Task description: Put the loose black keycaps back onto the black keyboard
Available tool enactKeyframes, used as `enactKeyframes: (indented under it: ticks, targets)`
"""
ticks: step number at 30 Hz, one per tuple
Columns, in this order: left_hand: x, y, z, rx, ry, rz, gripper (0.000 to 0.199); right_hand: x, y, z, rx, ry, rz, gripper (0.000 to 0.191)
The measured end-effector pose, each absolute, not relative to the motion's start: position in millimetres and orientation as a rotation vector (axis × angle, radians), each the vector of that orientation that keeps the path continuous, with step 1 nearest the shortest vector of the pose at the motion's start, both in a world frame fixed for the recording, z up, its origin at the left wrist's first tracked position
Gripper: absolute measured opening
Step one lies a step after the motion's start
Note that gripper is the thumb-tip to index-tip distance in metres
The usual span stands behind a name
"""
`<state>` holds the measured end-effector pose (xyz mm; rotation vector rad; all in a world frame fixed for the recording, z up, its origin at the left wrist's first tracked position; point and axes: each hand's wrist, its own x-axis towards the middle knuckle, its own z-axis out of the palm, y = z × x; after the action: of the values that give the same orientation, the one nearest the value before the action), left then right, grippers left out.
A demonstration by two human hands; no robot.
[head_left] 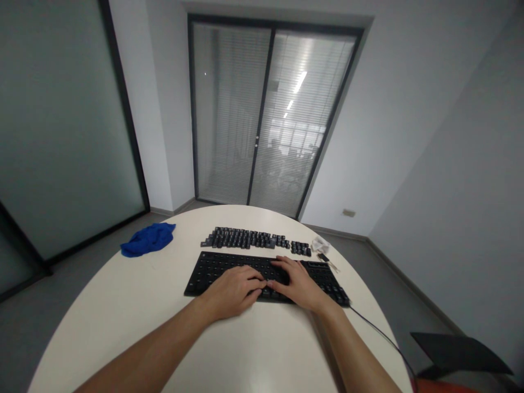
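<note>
A black keyboard (200,281) lies across the table in front of me, its bare key positions showing on the left part. My left hand (235,289) rests over its middle, fingers bent and drawn together, thumb close to the index finger. Whatever may be between those fingertips is too small to make out. Over the right-middle keys is my right hand (301,284), fingers apart and thumb stretched toward the left fingertips. The two hands meet or nearly meet there. Behind the keyboard, loose black keycaps (245,238) stand in rows, with a smaller block of keycaps (301,248) at the right.
A crumpled blue cloth (149,240) lies at the left of the round white table (123,305). A clear plastic bag (320,244) and a small tool (327,261) lie at the right. The keyboard's cable (376,327) runs over the right edge, near a dark chair (458,352).
</note>
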<state>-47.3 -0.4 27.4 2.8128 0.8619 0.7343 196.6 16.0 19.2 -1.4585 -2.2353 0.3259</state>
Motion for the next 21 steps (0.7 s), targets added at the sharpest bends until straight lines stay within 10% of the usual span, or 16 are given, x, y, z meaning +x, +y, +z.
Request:
enactKeyframes:
  ticks: [21]
  targets:
    - [-46.2, 0.4, 25.7, 2.772, 0.899, 0.738, 0.028, 195.8, 17.0, 19.3, -1.496, -2.213, 0.379, 0.059]
